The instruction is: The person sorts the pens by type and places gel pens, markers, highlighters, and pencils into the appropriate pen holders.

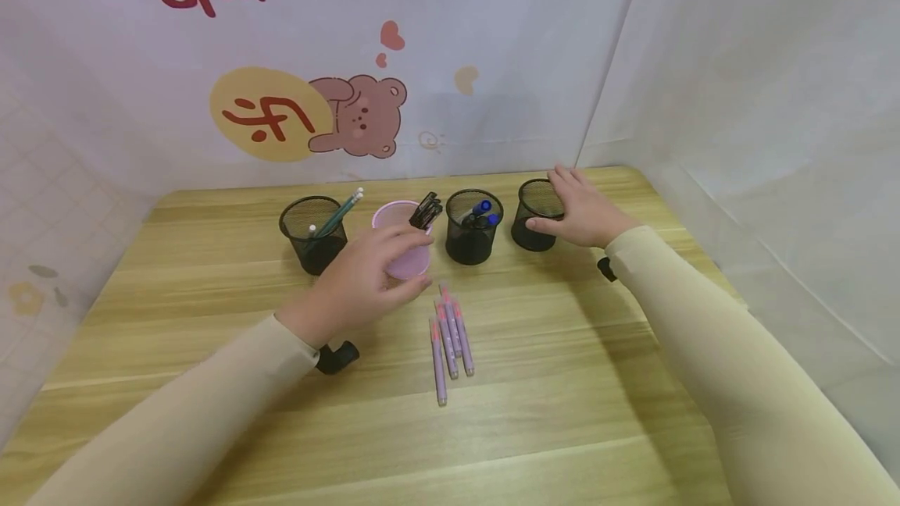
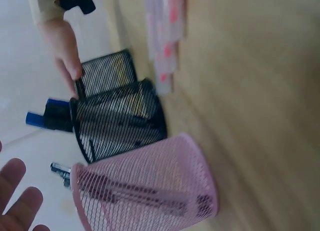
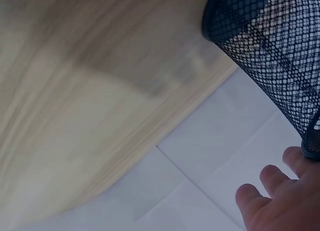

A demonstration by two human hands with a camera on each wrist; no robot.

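Note:
In the head view my left hand [image 1: 362, 279] hovers at the near left side of a pink mesh pen holder [image 1: 410, 264], thumb and fingers apart, with nothing between them. Black pens [image 1: 426, 212] stand in that holder. My right hand [image 1: 583, 213] is at the rim of the rightmost black mesh pen holder [image 1: 532, 240], its thumb in front and its straight fingers at the far right side. In the right wrist view a fingertip meets the rim of this black holder [image 3: 280, 56]. Several light purple pens [image 1: 450, 334] with pink markings lie on the table in front.
A black mesh holder [image 1: 469, 246] with blue-capped pens stands between the pink and rightmost holders. Another black holder [image 1: 321, 258] with pencils [image 1: 341, 213] is at the left. The wooden table [image 1: 548, 412] meets a printed wall sheet [image 1: 506, 100] behind.

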